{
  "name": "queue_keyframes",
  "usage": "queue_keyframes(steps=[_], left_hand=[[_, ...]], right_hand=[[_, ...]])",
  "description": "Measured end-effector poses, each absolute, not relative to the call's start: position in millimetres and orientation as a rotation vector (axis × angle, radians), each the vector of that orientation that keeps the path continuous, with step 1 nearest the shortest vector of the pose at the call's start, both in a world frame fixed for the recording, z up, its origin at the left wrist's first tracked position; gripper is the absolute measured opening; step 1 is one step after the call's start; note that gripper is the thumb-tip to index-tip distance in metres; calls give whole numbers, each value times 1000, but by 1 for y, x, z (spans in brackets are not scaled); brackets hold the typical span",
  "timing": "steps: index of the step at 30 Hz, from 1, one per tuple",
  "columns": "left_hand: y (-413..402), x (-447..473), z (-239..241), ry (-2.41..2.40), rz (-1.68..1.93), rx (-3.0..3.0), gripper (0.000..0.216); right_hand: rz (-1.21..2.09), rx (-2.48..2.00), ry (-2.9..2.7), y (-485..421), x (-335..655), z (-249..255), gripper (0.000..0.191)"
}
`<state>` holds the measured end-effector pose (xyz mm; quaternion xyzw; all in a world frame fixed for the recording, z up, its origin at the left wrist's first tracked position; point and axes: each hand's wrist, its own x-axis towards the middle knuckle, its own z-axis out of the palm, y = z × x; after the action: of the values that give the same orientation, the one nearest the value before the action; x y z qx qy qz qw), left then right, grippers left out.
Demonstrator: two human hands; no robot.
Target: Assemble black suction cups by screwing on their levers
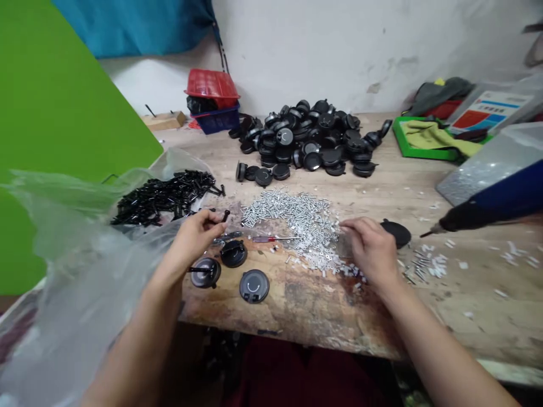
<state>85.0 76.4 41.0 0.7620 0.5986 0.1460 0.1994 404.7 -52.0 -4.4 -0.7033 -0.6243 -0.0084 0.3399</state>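
My left hand (pixel 194 236) pinches a small black lever-like part (pixel 226 215) between thumb and fingertips, above the left side of the bench. My right hand (pixel 372 249) is closed in a pinch at the right edge of the heap of silver screws (pixel 288 209) and small white plastic pieces (pixel 320 257); whatever its fingertips hold is too small to make out. Three round black discs, one of them the front disc (pixel 254 286), lie near my left hand. Two of these have black levers on them. A screwdriver (pixel 271 239) with a reddish handle touches the screw heap.
A clear plastic bag holds many black levers (pixel 163 198) on the left. Black discs (pixel 305 135) are piled at the back. A blue power screwdriver (pixel 496 195) juts in from the right, near another disc (pixel 396 233). A green tray (pixel 418 151) stands back right.
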Motion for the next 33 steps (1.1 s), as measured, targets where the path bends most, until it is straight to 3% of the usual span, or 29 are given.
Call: queue_keyframes(steps=[4, 11, 28, 33], left_hand=[[15, 117, 55, 1103, 719, 1469, 46], [-45, 161, 51, 834, 724, 894, 27], [-61, 170, 44, 940, 824, 1286, 30], [-60, 156, 53, 946, 819, 1643, 28]], right_hand=[[426, -1303, -1214, -69, 347, 25, 10], [599, -1079, -970, -76, 297, 33, 18], [439, -1136, -1049, -90, 299, 33, 21], [901, -1084, -1001, -81, 308, 39, 17]])
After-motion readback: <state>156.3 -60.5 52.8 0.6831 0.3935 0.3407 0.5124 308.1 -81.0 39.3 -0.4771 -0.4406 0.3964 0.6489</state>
